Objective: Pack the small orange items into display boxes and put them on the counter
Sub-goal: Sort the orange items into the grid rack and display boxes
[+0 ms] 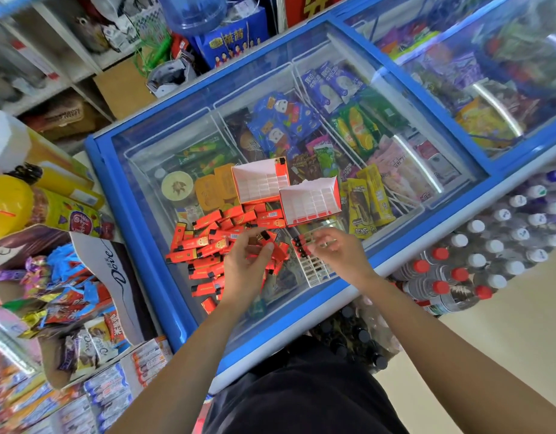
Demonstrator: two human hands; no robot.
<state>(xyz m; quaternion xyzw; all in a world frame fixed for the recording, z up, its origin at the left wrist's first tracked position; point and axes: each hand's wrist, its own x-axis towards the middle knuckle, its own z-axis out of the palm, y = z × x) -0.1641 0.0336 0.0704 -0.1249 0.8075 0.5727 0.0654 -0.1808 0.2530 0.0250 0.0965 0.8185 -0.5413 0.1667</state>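
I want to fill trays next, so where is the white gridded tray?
In the head view, the white gridded plastic tray lies on the freezer's glass lid, under the right hand, right of the orange pile.

Light: bright, even indoor light, colours saturated.
Glare: pale curved streaks on the freezer lid [301, 126], strongest at right; a milky haze over the goods beneath.
Shadows: soft and faint; none sharp under the hands.
Blur: right hand [339, 249] smeared by motion; left hand [245, 261] sharper.
Focus: centre fairly crisp; shelves [35, 57] at upper left and far freezer [505, 57] soft.
Distortion: strong wide-angle bend, freezer edges bow, corners stretch.
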